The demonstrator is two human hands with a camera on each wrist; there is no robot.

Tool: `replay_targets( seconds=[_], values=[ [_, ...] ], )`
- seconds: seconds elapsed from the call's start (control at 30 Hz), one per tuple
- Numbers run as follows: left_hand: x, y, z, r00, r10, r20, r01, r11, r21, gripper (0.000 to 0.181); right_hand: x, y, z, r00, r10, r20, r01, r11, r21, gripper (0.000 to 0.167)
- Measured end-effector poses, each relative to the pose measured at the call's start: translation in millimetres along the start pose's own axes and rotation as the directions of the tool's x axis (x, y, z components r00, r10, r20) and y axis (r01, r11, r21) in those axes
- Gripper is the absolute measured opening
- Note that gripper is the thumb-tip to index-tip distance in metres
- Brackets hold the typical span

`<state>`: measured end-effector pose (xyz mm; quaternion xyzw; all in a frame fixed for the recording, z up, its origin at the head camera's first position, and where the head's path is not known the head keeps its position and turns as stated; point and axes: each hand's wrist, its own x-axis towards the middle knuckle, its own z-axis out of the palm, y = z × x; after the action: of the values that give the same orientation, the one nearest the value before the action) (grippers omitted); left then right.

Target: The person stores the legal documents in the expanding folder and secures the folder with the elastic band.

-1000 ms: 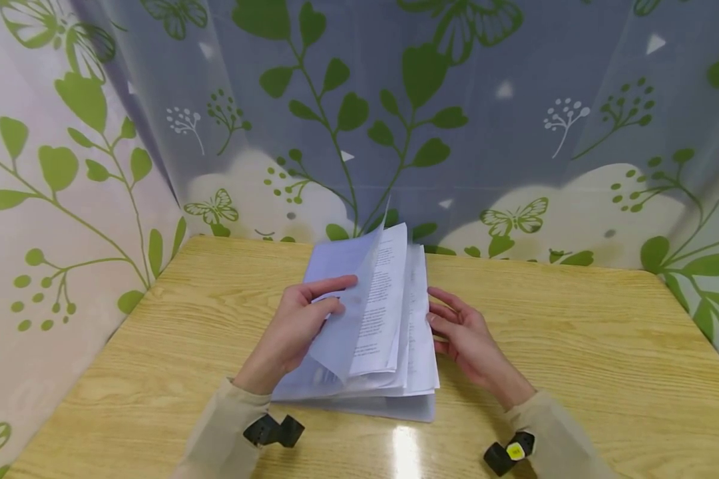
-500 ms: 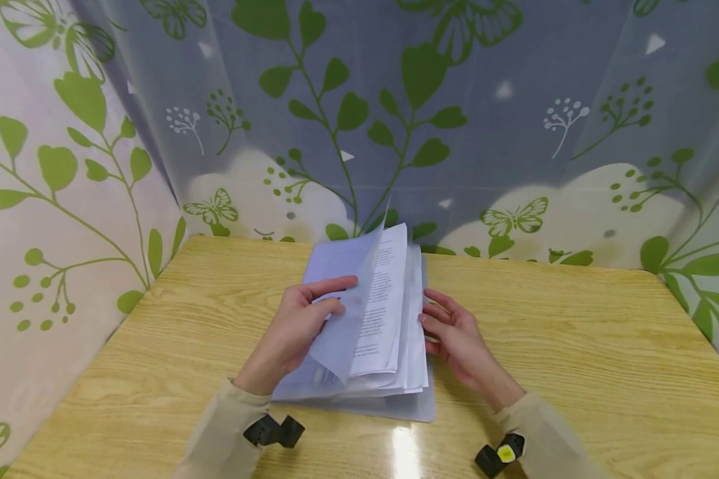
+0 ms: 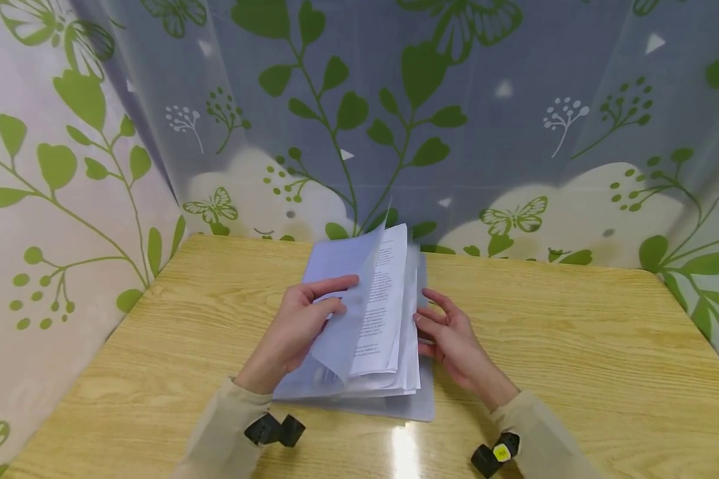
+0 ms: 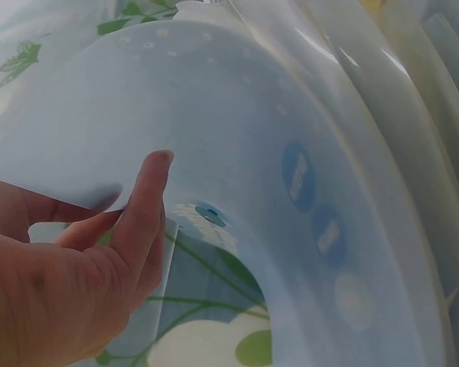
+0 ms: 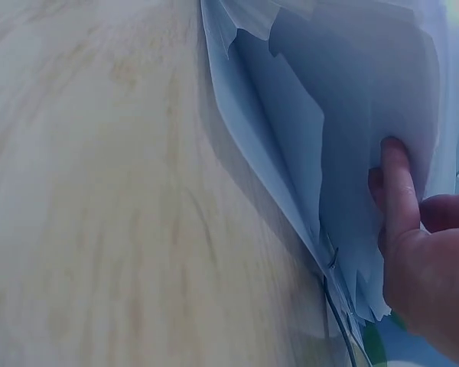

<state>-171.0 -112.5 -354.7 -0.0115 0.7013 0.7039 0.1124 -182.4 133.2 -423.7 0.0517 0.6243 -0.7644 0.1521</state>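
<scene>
A translucent bluish plastic folder (image 3: 335, 263) lies on the table with its front cover lifted. Inside, printed paper sheets (image 3: 382, 306) stand loosely fanned, several of them, with uneven right edges. My left hand (image 3: 293, 326) holds the raised cover between thumb and fingers; in the left wrist view, the left hand (image 4: 99, 267) has the bent plastic sheet at its fingertips. On the other side, my right hand (image 3: 458, 339) pinches the right edges of the lower sheets. The right wrist view has the right hand (image 5: 421, 229) with its fingers along the back of the papers and the thumb opposite.
The wooden table (image 3: 575, 346) spreads to both sides of the folder. Behind it and to the left hangs a curtain (image 3: 515, 133) with green leaves and butterflies. Black devices (image 3: 273, 430) are strapped to both wrists.
My right hand has moved left, taking the lower sheets further in, so more of the folder's back cover shows on the right. The left hand and the raised cover barely move.
</scene>
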Motion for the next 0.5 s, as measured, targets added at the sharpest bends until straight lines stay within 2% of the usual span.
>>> replay_targets(
  seconds=[0.3, 0.5],
  values=[
    [1.6, -2.1, 1.5, 1.000, 0.024, 0.003, -0.024, 0.999, 0.024, 0.047, -1.5, -1.1, 1.0, 0.998, 0.018, 0.066, -0.018, 1.000, -0.007, 0.066],
    [3.1, -6.3, 6.1, 1.000, 0.029, 0.001, -0.029, 0.998, 0.047, 0.047, -2.8, 0.8, -1.2, 0.998, 0.045, 0.054, -0.041, 0.997, -0.071, 0.065]
  ],
)
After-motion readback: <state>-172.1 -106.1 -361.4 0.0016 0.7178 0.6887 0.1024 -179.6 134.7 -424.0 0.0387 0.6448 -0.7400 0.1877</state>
